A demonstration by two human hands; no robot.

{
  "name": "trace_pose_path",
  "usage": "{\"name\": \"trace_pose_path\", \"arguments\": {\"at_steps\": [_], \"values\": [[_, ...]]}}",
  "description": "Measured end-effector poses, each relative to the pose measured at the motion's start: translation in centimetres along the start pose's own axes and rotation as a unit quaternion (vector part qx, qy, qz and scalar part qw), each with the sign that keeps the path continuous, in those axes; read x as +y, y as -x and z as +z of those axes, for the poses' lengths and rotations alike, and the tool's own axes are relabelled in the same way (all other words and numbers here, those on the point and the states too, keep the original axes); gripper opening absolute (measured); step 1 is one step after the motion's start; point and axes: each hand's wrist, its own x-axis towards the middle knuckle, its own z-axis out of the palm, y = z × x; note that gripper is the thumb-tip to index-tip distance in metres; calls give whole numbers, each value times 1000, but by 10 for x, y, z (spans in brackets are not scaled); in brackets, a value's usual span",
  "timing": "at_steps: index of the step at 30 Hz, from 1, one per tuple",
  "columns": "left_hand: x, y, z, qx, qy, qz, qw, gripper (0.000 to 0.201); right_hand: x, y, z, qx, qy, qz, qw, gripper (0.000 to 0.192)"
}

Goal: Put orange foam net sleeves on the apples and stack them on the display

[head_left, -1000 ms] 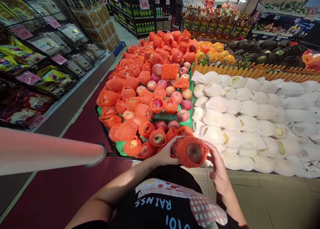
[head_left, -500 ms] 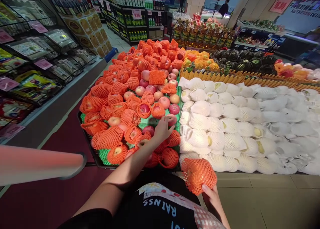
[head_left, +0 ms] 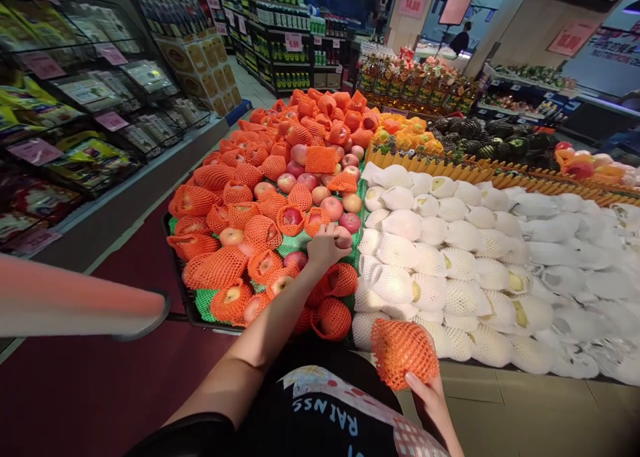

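Observation:
My left hand (head_left: 324, 247) reaches over the fruit display, its fingers closed around a bare pinkish apple (head_left: 342, 238) near the right edge of the apple pile. Below that hand lie a red apple (head_left: 296, 260) and several apples in orange foam nets, such as one netted apple (head_left: 333, 318) near the front. Close to my body, my right hand (head_left: 426, 390) grips an orange foam net sleeve (head_left: 404, 354) with a rounded, filled-out shape. The mesh hides most of what is inside. Its thumb presses on the lower side of the net.
White-netted pears (head_left: 433, 264) lie in rows to the right. Orange slats (head_left: 450, 167) divide them from dark netted fruit (head_left: 493, 134) behind. Packaged-goods shelves (head_left: 85, 104) stand at the left. A blurred pale-red rounded bar (head_left: 75, 297) juts in from the left.
My left hand's fingers have closed further over the bare apple. My right hand still holds the net sleeve at about the same place. The view has shifted slightly.

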Motion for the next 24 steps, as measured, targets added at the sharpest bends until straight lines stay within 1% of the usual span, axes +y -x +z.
{"name": "trace_pose_path", "arguments": {"at_steps": [2,4,5,7,10,12,14,15,17,19,21,24], "values": [[-11,9,-23,33,26,2,999,63,-18,-13,6,-18,26,-50,998,83],[-26,22,-44,67,55,11,996,67,-39,-27,20,-36,44,-101,993,80],[-34,30,-53,83,73,17,994,69,-48,-34,31,-35,52,-121,991,79],[-51,47,-65,102,115,30,988,70,-67,-48,59,-9,67,-152,986,79],[-73,77,-74,85,173,52,980,66,-90,-75,112,51,92,-192,976,85],[-83,94,-77,63,192,66,977,67,-103,-101,149,52,124,-238,962,84],[-92,109,-80,41,197,79,976,69,-114,-131,181,49,184,-284,940,83],[-96,114,-82,29,197,84,976,70,-118,-147,194,50,217,-295,929,82],[-106,123,-87,13,193,90,977,72,-124,-175,217,37,280,-292,914,81],[-119,130,-93,13,185,90,979,72,-126,-196,232,12,347,-267,899,82],[-133,134,-99,25,175,89,980,72,-125,-208,241,-13,418,-235,878,85],[-154,138,-109,43,171,84,981,72,-119,-212,247,-26,513,-186,838,94]]}}
